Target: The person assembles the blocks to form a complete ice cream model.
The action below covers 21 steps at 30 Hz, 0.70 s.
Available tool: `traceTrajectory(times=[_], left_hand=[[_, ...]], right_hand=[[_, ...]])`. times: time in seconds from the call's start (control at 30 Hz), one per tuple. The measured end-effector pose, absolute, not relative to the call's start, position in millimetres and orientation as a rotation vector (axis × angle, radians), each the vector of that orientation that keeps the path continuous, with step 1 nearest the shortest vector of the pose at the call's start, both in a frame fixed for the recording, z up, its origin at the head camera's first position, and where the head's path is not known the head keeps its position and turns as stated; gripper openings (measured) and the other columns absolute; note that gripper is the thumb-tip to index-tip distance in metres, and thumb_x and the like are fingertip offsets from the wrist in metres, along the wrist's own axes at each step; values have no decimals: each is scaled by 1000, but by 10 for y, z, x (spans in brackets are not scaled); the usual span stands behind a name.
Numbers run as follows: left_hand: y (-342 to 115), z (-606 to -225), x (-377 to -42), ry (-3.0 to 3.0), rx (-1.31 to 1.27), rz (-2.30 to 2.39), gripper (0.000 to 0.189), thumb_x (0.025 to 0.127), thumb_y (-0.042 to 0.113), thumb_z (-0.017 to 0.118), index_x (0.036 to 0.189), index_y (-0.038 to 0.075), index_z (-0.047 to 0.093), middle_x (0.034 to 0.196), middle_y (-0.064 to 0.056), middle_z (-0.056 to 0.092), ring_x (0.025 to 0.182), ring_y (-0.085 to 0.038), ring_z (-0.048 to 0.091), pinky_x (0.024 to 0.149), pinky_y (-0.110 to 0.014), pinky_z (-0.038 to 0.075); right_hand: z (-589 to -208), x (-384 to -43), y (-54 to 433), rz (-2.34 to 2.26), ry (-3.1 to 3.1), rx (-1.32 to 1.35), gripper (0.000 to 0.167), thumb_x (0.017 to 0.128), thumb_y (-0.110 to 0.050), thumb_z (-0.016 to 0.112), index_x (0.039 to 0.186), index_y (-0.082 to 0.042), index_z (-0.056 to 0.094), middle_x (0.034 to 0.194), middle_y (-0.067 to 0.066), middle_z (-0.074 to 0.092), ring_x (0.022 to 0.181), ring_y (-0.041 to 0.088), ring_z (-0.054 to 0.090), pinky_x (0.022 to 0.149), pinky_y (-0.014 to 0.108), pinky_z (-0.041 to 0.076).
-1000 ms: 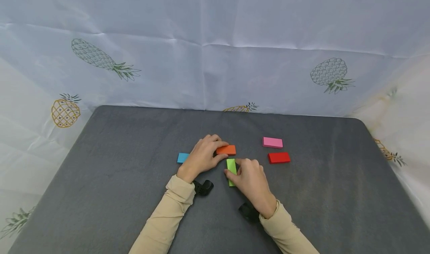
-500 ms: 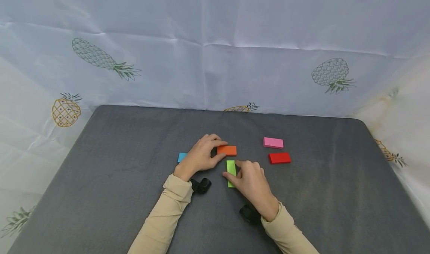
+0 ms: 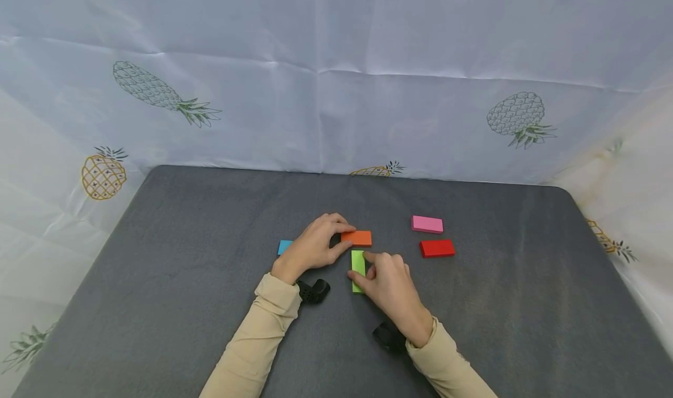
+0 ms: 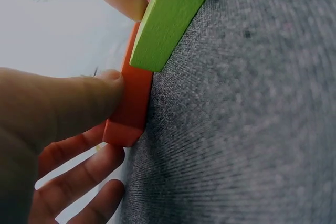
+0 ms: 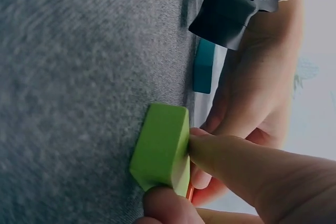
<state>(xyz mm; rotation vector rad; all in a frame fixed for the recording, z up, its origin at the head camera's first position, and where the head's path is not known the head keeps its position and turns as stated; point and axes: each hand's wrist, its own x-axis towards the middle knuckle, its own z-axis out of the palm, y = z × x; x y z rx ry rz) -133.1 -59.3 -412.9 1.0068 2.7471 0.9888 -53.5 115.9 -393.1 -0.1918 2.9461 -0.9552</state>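
My left hand (image 3: 315, 243) grips the left end of a small orange block (image 3: 361, 238) lying on the grey table, thumb along its near side and fingers at the far side. A lime green block (image 3: 358, 262) stretches from just in front of the orange one toward me, roughly crosswise to it. My right hand (image 3: 395, 287) pinches this green block between thumb and index finger. In the left wrist view the end of the green block (image 4: 163, 30) overlaps the orange block (image 4: 131, 98). Close beside my left hand, partly hidden by it, lies a blue block (image 3: 284, 246).
To the right on the table (image 3: 505, 304) lie a pink block (image 3: 427, 224) and, nearer to me, a red block (image 3: 437, 248). A white curtain (image 3: 273, 117) with pineapple prints hangs behind the table's far edge. Black wrist cameras sit under both wrists.
The green block has shifted slightly left with my right hand. The orange block has moved a little toward me and right with my left hand, so the two blocks are more in line.
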Motion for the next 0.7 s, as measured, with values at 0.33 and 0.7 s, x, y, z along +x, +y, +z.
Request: traceTrajectory(times=[0.33, 0.7], left_hand=[[-596, -4111, -1332, 2708, 1047, 991, 30, 99, 17, 68, 127, 4, 72, 119, -11, 70, 109, -27, 65, 95, -42, 54], [-599, -4115, -1334, 2691, 1069, 983, 29, 99, 18, 68, 125, 5, 73, 119, -10, 70, 109, -26, 65, 95, -41, 54]], right_hand=[[-3953, -549, 1150, -990, 2941, -198, 44, 83, -18, 86, 119, 4, 74, 51, -4, 52, 40, 5, 41, 42, 19, 35], [-3972, -546, 1148, -987, 2965, -217, 40, 83, -19, 86, 115, 2, 76, 52, -4, 55, 42, 5, 42, 43, 19, 37]])
